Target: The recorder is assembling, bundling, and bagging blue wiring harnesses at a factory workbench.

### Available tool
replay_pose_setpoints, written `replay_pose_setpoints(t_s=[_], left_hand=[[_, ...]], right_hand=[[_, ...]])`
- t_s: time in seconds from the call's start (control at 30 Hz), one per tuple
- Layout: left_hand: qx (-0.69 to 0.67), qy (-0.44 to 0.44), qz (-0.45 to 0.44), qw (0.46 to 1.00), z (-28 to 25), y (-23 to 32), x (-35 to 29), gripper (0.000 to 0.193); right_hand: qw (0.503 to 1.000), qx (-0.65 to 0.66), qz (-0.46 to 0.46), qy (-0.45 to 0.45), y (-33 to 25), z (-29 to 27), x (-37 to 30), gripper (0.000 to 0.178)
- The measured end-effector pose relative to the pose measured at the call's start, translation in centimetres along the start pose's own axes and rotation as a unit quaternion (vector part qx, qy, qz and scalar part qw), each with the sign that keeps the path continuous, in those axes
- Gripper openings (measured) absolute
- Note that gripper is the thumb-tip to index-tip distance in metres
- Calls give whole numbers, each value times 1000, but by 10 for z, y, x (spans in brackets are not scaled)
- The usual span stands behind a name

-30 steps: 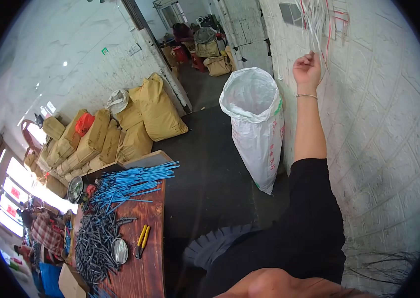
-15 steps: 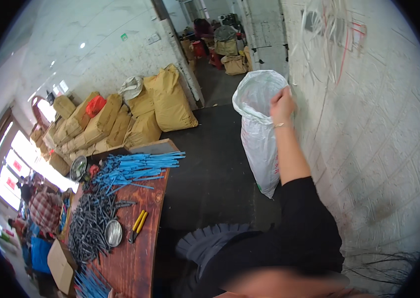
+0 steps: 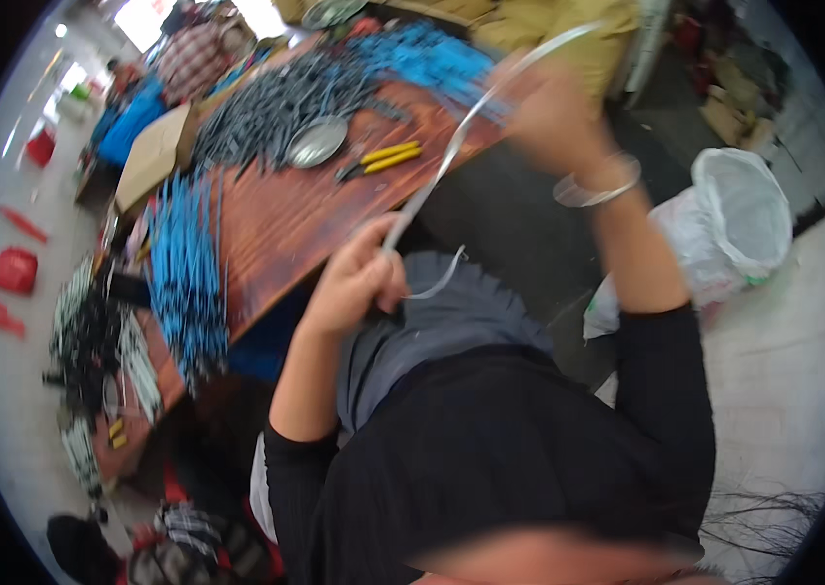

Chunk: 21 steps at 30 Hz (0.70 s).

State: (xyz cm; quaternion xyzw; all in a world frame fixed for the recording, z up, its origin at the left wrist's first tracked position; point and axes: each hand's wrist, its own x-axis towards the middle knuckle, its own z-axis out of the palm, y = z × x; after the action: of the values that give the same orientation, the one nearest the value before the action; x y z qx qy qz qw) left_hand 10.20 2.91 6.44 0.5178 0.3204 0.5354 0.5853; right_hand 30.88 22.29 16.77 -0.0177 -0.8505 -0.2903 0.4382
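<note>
A long, thin whitish plastic strip (image 3: 452,146) stretches slantwise in front of my body. Its lower part is pinched in my left hand (image 3: 359,278), and a short curled tail hangs below the fingers. Higher up and to the right, my right hand (image 3: 558,117) is closed on the same strip, blurred by motion; the strip's far end pokes out past it. Beneath the strip lies a red-brown wooden table (image 3: 266,234) with yellow-handled pliers (image 3: 390,156), a small metal dish (image 3: 317,142), a heap of dark grey pieces (image 3: 276,107) and blue strips (image 3: 422,60).
To the right a white woven sack (image 3: 714,229) stands open on the floor by the wall. Bundled blue strips (image 3: 183,278) lie at the table's left, beside a cardboard box (image 3: 154,156). Yellow sacks (image 3: 568,39) are piled behind. Other people (image 3: 200,58) sit at far left and lower left.
My right hand has left the white sack's rim and now holds the strip over the table's edge. My left hand has come into view, also on the strip. The view has turned left.
</note>
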Motion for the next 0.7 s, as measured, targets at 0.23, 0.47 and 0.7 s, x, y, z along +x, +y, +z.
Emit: replay_pose_setpoints(t_s=[0.23, 0.47, 0.7], left_hand=[[226, 310, 39, 922, -41, 107, -52, 29], [364, 244, 109, 892, 13, 122, -14, 26], [482, 320, 183, 794, 6, 117, -26, 31]], right_hand=[[833, -8, 380, -402, 95, 3, -73, 31], [721, 561, 210, -349, -81, 7, 99, 26], [563, 695, 251, -370, -77, 15, 128, 28]])
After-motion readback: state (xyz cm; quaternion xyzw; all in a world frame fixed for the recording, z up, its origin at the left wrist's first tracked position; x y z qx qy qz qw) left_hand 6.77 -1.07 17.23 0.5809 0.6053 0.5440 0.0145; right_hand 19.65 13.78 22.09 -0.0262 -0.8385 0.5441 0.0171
